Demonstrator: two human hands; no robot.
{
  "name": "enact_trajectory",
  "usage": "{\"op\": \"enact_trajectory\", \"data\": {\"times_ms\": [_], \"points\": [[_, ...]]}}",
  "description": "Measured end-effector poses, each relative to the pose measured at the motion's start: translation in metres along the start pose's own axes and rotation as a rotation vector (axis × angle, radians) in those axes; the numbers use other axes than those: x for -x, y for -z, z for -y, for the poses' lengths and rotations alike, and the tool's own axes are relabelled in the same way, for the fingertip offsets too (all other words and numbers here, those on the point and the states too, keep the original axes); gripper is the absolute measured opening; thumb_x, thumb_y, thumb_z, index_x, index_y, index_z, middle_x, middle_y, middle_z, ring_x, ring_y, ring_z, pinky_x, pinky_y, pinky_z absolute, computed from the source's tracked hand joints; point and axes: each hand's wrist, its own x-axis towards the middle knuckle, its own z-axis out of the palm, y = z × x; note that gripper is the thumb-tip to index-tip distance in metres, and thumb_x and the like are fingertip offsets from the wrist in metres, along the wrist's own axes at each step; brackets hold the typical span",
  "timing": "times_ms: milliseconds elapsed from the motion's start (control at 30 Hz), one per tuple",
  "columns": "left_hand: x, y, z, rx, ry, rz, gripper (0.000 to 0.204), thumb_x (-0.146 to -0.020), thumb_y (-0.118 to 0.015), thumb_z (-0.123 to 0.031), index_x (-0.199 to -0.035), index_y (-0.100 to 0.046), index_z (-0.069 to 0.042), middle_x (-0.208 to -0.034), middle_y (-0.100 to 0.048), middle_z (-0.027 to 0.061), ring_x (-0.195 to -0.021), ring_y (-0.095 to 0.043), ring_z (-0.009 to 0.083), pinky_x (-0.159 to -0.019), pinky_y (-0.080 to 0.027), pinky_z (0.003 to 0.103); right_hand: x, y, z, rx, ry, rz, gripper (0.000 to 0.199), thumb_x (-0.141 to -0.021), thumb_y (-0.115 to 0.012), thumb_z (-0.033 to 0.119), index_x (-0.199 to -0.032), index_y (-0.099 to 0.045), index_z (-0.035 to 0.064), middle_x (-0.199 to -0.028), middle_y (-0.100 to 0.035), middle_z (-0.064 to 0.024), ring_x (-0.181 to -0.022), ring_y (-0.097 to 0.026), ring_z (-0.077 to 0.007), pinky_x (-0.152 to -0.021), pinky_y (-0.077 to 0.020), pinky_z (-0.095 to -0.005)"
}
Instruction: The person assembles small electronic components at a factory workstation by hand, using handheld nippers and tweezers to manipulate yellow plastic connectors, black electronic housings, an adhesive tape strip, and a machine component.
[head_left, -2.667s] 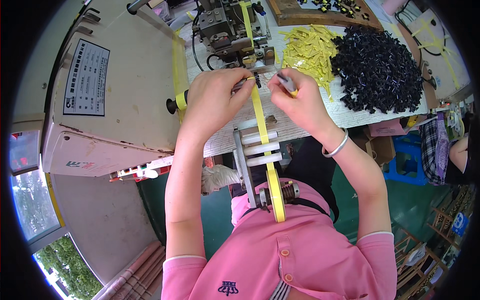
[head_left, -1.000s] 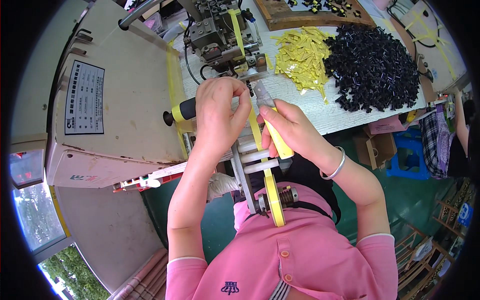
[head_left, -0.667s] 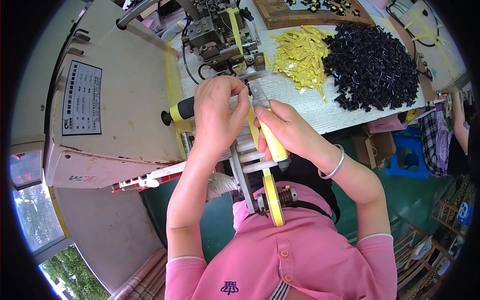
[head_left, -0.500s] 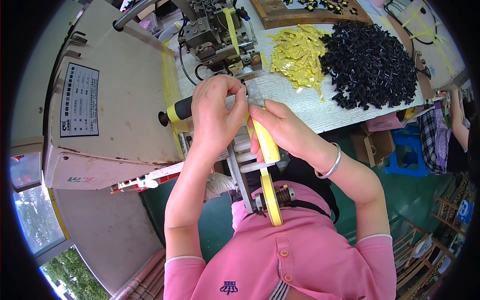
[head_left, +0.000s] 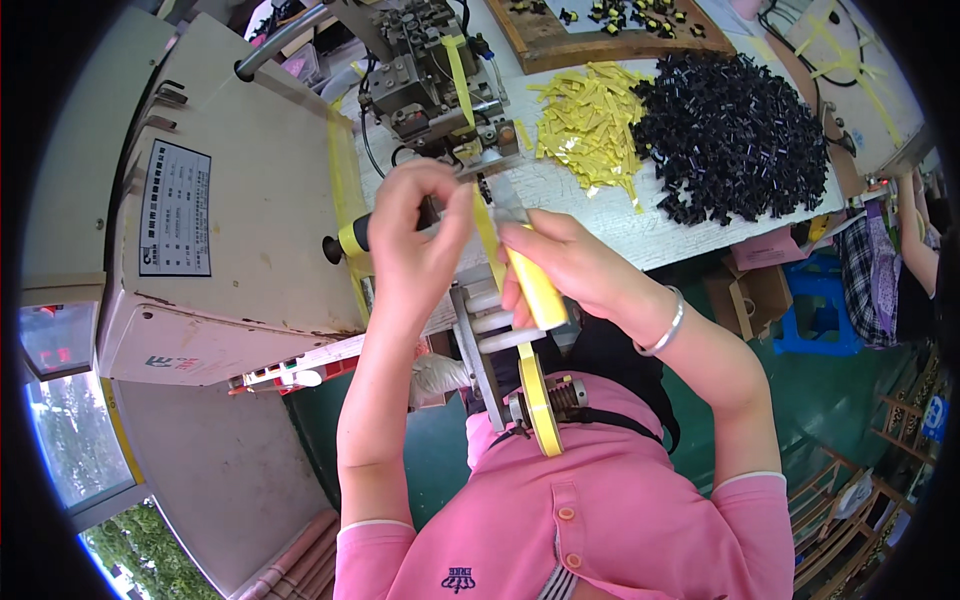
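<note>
Now threading yellow tape [head_left: 488,232] up toward the small machine head [head_left: 432,62].
Left hand [head_left: 418,245] clenched round a yellow-handled screwdriver [head_left: 352,238], tip hidden behind the fingers; right hand [head_left: 570,268] grasping a yellow-handled tool [head_left: 535,288] and touching the tape, which runs from a reel [head_left: 540,395] at the waist over white rollers [head_left: 492,325]. Next, probably, steady feeding of the tape end into the head, tools kept clear. Beyond, white desk [head_left: 690,235] carrying cut yellow strips [head_left: 590,120] and a heap of black parts [head_left: 738,135]; big beige machine [head_left: 230,220] left; green floor [head_left: 830,385] below.

Pink buttoned polo shirt [head_left: 600,530], short sleeves, silver bangle [head_left: 668,326]
</note>
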Motion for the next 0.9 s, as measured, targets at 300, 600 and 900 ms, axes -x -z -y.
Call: {"op": "enact_trajectory", "data": {"times_ms": [300, 600, 900], "points": [[0.008, 0.03, -0.011, 0.096, 0.254, -0.155, 0.03, -0.091, -0.055, -0.006, -0.063, -0.046, 0.0, -0.062, -0.049, 0.0023, -0.061, -0.041, 0.0091, -0.057, -0.034, 0.025, -0.022, 0.019, -0.043, 0.571, 0.304, -0.263, 0.046, -0.071, -0.081, 0.032, -0.091, -0.052, 0.0015, -0.076, -0.05, -0.0004, -0.066, -0.049, -0.007, -0.06, -0.0437, -0.0222], [0.011, 0.026, -0.012, -0.12, 0.172, -0.01, 0.008, -0.088, -0.058, -0.006, -0.083, -0.058, 0.0, -0.083, -0.059, 0.007, -0.074, -0.055, 0.0145, -0.072, -0.043, 0.027, -0.017, 0.025, -0.039, 0.671, 0.356, -0.334, 0.035, -0.079, -0.074, 0.028, -0.087, -0.052, 0.0023, -0.075, -0.051, 0.0003, -0.069, -0.048, -0.008, -0.059, -0.0425, -0.0244], [0.006, 0.022, -0.002, -0.565, -0.072, 0.38, 0.043, -0.074, -0.071, -0.022, -0.114, -0.058, -0.01, -0.097, -0.061, 0.0078, -0.097, -0.055, 0.0271, -0.087, -0.036, 0.04, 0.009, 0.017, 0.012, 1.651, 0.804, -0.398, 0.02, -0.082, -0.064, 0.018, -0.08, -0.049, 0.0042, -0.074, -0.056, -0.0112, -0.066, -0.059, -0.0317, -0.056, -0.0466, -0.0408]]}}
